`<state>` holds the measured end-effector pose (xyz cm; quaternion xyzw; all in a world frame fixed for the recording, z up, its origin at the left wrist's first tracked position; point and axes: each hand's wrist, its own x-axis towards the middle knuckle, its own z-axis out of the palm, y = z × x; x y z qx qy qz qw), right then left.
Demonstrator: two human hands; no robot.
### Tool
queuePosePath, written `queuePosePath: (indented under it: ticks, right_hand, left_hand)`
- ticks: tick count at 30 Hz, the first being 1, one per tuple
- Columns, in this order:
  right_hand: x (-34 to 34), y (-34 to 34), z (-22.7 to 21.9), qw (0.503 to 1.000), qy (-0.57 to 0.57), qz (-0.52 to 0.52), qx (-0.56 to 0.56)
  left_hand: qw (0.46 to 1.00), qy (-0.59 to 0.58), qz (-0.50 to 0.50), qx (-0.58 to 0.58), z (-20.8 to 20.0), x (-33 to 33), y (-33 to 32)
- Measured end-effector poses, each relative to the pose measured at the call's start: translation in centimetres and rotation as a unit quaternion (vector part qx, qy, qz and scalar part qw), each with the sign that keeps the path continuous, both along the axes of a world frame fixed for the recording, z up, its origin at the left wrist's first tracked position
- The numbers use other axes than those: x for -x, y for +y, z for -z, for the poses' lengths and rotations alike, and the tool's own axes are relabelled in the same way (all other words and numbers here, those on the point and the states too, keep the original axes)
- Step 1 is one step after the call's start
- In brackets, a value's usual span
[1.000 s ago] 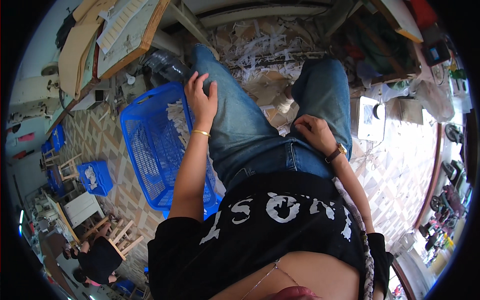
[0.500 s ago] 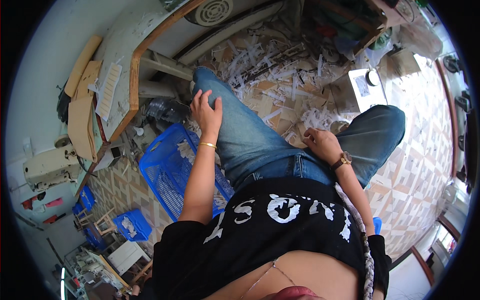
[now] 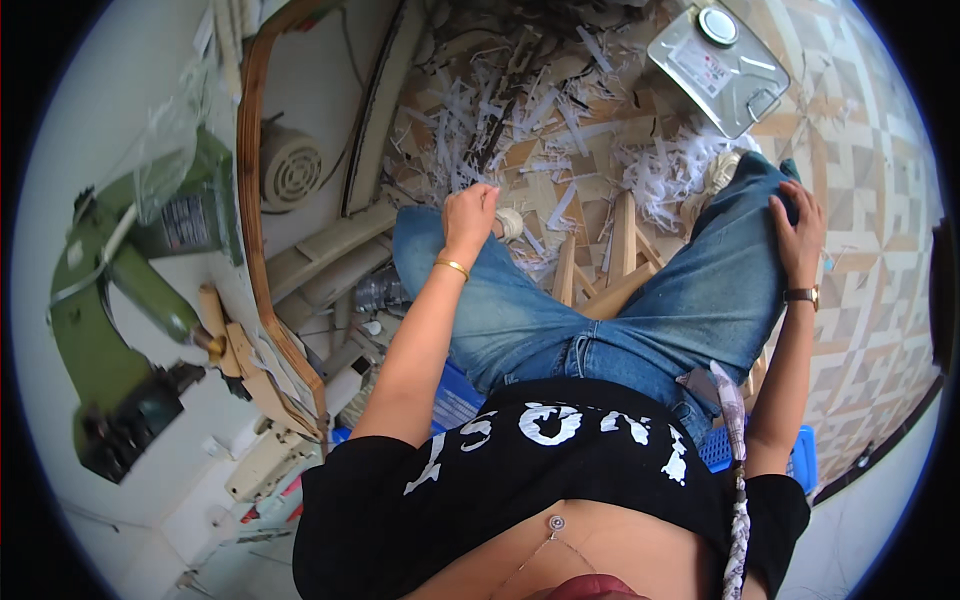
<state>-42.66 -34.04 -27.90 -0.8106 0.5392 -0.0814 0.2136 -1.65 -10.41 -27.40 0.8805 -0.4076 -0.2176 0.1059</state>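
My left hand (image 3: 470, 216) is held by my left knee, its fingers curled into a loose fist with nothing showing in it. A gold bangle (image 3: 453, 268) circles that wrist. My right hand (image 3: 799, 230) rests on my right knee, fingers stretched over the denim. On its wrist sits a dark-strapped watch (image 3: 803, 295). Blue jeans (image 3: 520, 310) cover my spread legs. Between them show pieces of a wooden stool (image 3: 622, 240). Neither hand touches a tool.
White fabric scraps (image 3: 660, 175) litter the patterned floor (image 3: 860, 330). A metal can (image 3: 718, 70) stands ahead on the right. To the left are a wooden-edged table (image 3: 250, 170), a green sewing machine (image 3: 110, 270) and a motor (image 3: 293, 170). Blue baskets (image 3: 803, 457) stand beside me.
My left hand has lifted from the thigh and curled. My right hand has moved from near my lap out to the right knee. The view has shifted, bringing the green machine in.
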Motion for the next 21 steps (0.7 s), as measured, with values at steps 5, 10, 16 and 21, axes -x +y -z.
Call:
queuePosePath:
  ticks: [5,10,16,21]
  right_hand:
    - [-1.9,-2.3,-0.3,0.989,0.074,-0.012,-0.125]
    - [-1.1,-0.5,0.6,0.963,0.083,0.027,-0.255]
    - [-3.1,1.1,0.2,0.947,0.061,0.031,-0.314]
    - [-3.6,1.8,0.3,0.911,0.075,0.128,-0.386]
  left_hand:
    - [0.990,0.047,-0.024,-0.128,1.7,-2.6,-6.4]
    - [0.978,0.050,-0.005,-0.204,5.2,-3.6,-8.6]
    - [0.954,0.022,0.055,-0.295,22.5,-8.4,-4.3]
    - [0.939,0.010,0.042,-0.340,36.2,-11.1,-2.5]
